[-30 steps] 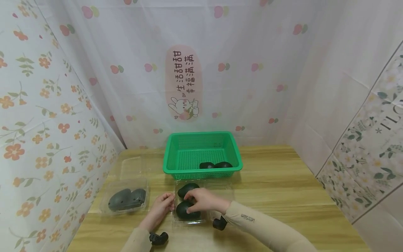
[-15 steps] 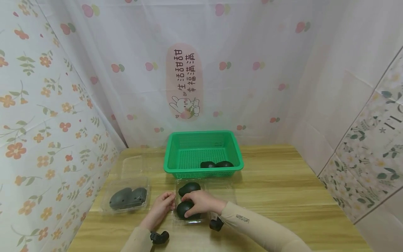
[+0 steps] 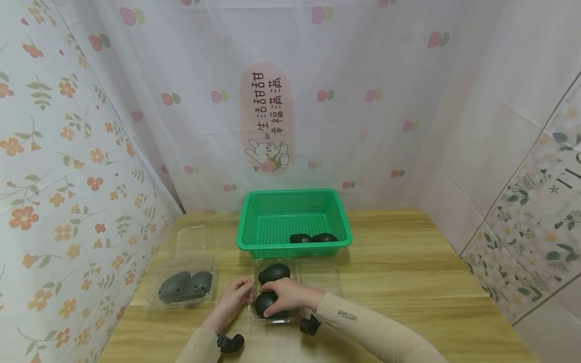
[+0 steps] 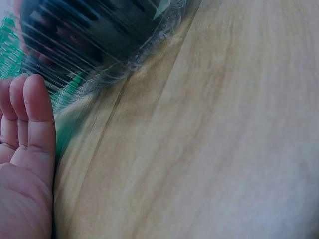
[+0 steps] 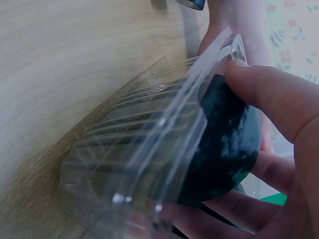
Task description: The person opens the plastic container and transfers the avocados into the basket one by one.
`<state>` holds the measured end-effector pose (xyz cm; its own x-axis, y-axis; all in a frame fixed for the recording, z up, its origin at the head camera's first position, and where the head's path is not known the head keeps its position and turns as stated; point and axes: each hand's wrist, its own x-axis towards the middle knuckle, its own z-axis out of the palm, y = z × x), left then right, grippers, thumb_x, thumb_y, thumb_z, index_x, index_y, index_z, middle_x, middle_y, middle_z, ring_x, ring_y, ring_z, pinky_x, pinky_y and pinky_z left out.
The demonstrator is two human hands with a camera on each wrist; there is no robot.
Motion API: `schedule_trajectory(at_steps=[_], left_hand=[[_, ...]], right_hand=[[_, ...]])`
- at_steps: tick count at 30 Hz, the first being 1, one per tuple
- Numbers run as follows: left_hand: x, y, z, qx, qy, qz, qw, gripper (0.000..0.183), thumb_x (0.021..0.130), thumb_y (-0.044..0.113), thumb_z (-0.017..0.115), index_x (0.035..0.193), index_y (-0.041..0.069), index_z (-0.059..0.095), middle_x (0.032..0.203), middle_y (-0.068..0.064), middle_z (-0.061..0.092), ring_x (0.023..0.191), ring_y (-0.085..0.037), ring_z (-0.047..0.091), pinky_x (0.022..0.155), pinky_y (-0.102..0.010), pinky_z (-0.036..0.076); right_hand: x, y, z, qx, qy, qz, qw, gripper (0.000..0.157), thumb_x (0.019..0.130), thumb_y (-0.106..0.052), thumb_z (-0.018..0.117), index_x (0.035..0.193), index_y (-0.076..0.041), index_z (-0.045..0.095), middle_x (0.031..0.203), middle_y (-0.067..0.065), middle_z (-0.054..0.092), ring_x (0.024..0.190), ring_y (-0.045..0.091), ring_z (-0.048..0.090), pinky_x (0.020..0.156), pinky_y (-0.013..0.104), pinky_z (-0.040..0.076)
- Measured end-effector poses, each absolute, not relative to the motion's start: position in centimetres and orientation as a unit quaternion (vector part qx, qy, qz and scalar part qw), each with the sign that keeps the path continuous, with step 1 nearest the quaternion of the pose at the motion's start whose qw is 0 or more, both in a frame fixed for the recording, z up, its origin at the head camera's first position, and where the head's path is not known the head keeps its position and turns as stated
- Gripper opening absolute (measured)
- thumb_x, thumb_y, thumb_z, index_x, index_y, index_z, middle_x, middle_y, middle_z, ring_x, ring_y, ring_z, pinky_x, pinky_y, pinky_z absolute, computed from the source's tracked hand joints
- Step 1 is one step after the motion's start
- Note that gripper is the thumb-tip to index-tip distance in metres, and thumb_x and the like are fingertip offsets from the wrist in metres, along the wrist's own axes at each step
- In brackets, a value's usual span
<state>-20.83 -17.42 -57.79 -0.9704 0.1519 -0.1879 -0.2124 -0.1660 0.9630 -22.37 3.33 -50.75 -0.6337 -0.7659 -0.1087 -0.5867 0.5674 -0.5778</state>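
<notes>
Two dark green avocados lie in an open clear plastic clamshell box [image 3: 294,275], the farther avocado [image 3: 274,273] uncovered. My right hand [image 3: 290,294] grips the nearer avocado [image 3: 264,302], thumb on its near side and fingers bent round its far side. In the right wrist view this avocado [image 5: 224,139] sits inside the ribbed plastic wall, with my thumb at the rim. My left hand [image 3: 233,300] is at the box's left edge, thumb and forefinger pinching the rim. Its other fingers [image 4: 40,109] show close beside the box in the left wrist view.
A green plastic basket [image 3: 242,247] stands behind the box, with two avocados [image 3: 324,238] at its front right. To the left is another clear box [image 3: 156,297] with avocados inside. The open lid [image 3: 322,277] lies right of the middle box on the wooden table [image 3: 399,282].
My right hand has shifted slightly toward me and spread round the nearer avocado, its thumb sliding to the near side. More of the farther avocado shows. My left hand stays at the box edge.
</notes>
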Motion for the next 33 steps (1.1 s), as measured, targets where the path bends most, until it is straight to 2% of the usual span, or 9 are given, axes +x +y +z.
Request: schedule_trajectory(at_steps=[10,33], left_hand=[[-20.56,-17.5,-57.96,-0.027,0.631,0.766,0.122,0.013,0.098,0.016,0.059,0.089,0.006,0.055,0.077,-0.002,0.053,0.069,-0.014,0.053,0.064,-0.026,0.048],[-20.69,-17.35,-57.58,-0.022,0.623,0.773,0.118,0.014,0.099,0.016,0.057,0.088,0.007,0.056,0.08,-0.001,0.053,0.071,-0.013,0.052,0.066,-0.026,0.049]], right_hand=[[-22.36,3.28,-50.82,-0.39,0.858,-0.276,0.188,0.052,0.075,-0.026,0.083,0.121,-0.007,0.065,0.109,-0.006,0.067,0.092,-0.001,0.057,0.078,0.016,0.045],[-22.92,3.86,-50.03,-0.397,0.862,-0.261,0.177,0.053,0.077,-0.027,0.082,0.123,-0.009,0.064,0.114,-0.003,0.066,0.098,0.003,0.057,0.08,0.018,0.046]])
